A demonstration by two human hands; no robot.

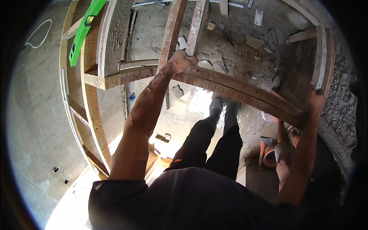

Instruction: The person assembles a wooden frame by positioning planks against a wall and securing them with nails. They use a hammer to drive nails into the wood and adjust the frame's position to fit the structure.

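My left hand (181, 62) is closed at a joint of the timber frame, where an upright wooden strip (197, 28) meets a long crosswise wooden beam (237, 90). A second upright plank (173, 30) stands just left of it. At the right end of the beam, my right hand (316, 100) is wrapped round a wooden post (325, 61); some of its fingers are hidden. A bright green spirit level (82, 34) leans at a tilt against the timbers on the left, apart from both hands.
Below right is another person, whose bare arm (283, 134) shows beside a hand tool (263, 147) with a reddish handle and a round pinkish container (270, 156). Broken rubble (255, 42) lies beyond the beam. A ladder-like timber frame (92, 115) stands left, before a grey wall (34, 115).
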